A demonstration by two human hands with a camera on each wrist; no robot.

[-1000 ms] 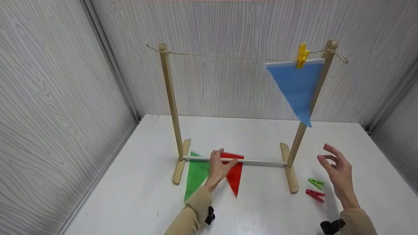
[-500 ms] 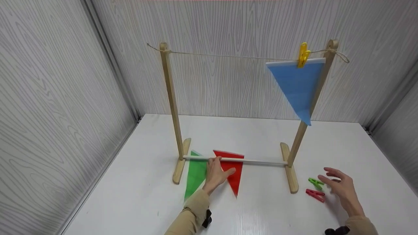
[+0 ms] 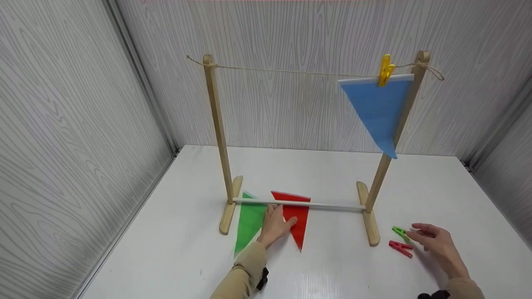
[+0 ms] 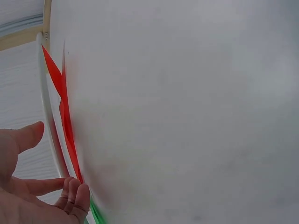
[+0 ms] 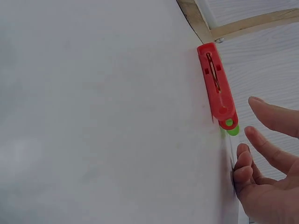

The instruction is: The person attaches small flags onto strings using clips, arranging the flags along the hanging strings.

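Note:
My left hand (image 3: 274, 226) rests where the green pennant (image 3: 249, 220) and red pennant (image 3: 297, 211) meet on the table. Its thumb is spread away from the fingers, and the fingertips lie at the pennants just in front of the white rod (image 3: 336, 206). In the left wrist view the red pennant (image 4: 64, 112) stands slightly buckled. My right hand (image 3: 440, 247) hovers at the green clothespin (image 3: 399, 231), thumb and forefinger apart. A red clothespin (image 3: 401, 248) lies just in front of it; in the right wrist view this red clothespin (image 5: 217, 84) hides most of the green one.
A wooden stand with a left post (image 3: 218, 124) and a right post (image 3: 378, 182) carries a twine line (image 3: 282, 71). From the line hangs a blue pennant (image 3: 378, 108), clipped by a yellow clothespin (image 3: 385, 71). Wood-grain panels (image 3: 291, 116) enclose the white table (image 3: 332, 265).
My left hand has drawn back slightly toward me, off the white rod, uncovering more of the red pennant. My right hand has come down to the green clothespin.

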